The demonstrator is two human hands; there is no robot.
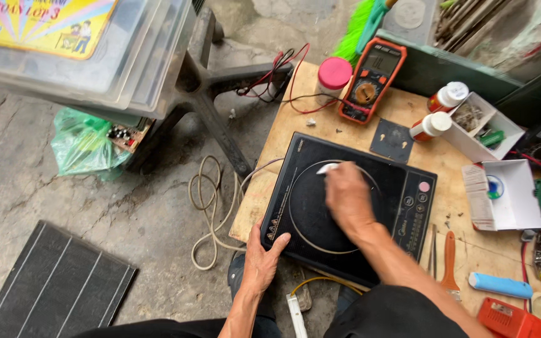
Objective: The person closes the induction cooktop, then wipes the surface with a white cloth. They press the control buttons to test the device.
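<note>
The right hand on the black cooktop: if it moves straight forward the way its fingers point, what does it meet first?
Probably the small dark square plate on the wooden table beyond the cooktop. The right hand points up-left, so it might pass beside it.

Both forearms bare to the elbow, no sleeves visible; left hand [262, 263] and right hand [348, 197] ungloved, no rings or watch seen; dark black clothing covers the lap and knees.

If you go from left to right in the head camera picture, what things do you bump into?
Dark ribbed panel → green plastic bag → coiled white cord → black induction cooktop → open white box.
</note>
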